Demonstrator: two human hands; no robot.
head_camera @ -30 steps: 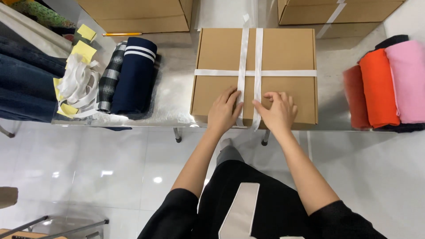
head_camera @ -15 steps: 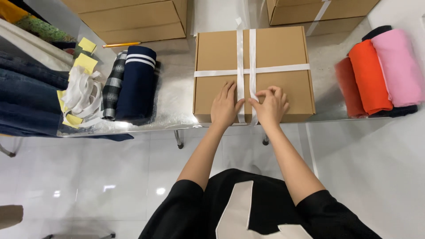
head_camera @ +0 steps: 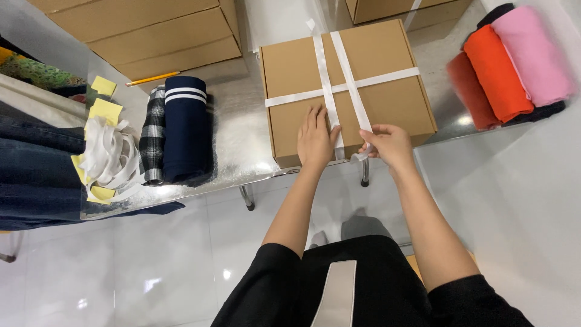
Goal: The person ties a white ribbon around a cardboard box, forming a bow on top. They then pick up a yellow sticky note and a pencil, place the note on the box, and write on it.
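Bright, sharp — glare on metal table (head_camera: 242,139)

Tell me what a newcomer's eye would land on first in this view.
First, the brown cardboard box at the centre of the shiny table, crossed by white ribbon; the left hand lies flat on its near edge while the right hand pinches a ribbon end. Next, the bright orange and pink fabric rolls at the right. At the left lie a navy folded garment and a loose heap of white ribbon.

Brown ribboned box (head_camera: 363,66) centre, stacked brown cartons (head_camera: 139,30) behind, yellow labels (head_camera: 104,111)
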